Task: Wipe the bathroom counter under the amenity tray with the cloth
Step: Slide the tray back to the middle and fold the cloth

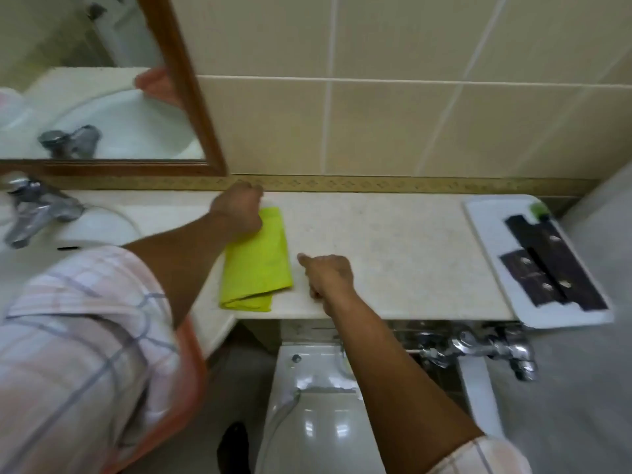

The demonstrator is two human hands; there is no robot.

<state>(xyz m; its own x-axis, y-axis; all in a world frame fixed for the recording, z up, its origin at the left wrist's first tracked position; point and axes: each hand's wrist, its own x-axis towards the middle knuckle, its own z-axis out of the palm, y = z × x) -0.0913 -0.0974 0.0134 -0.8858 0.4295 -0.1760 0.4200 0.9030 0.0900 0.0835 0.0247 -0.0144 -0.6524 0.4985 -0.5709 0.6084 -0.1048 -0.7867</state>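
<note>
Two hands: both yours, both over the table (pixel 393 254), with the cloth as the landmark for every place below.
Writing: none you can read; the dark packets (pixel 547 268) on the tray carry small pale marks too blurred to make out.
Cloth: yellow-green, folded into a long rectangle (pixel 260 265), lying flat on the table with its near end at the front edge.
Left hand: your left hand (pixel 239 213) sits on the far end of the cloth, by the wall.
Left grip: fingers curled in tight, pressing or pinching the cloth's far corner; whether any fabric is actually gripped is hidden under the hand.
Right hand: your right hand (pixel 330 273) rests on the bare table just right of the cloth, apart from it.
Right grip: loosely curled, forefinger pointing toward the cloth's right edge, holding nothing.
Amenity tray: white, flat (pixel 489 234), well to the right of the cloth at the table's end, its near corner overhanging the front edge.
Green item: a small green thing (pixel 538 209) at the tray's far corner, too blurred to name.
Sink tap: chrome (pixel 37 213), well left of the cloth.
Mirror: wood-framed (pixel 191 97), on the wall behind and left of the cloth.
Toilet: white (pixel 318 405), below the table, nearer you than the cloth.
</note>
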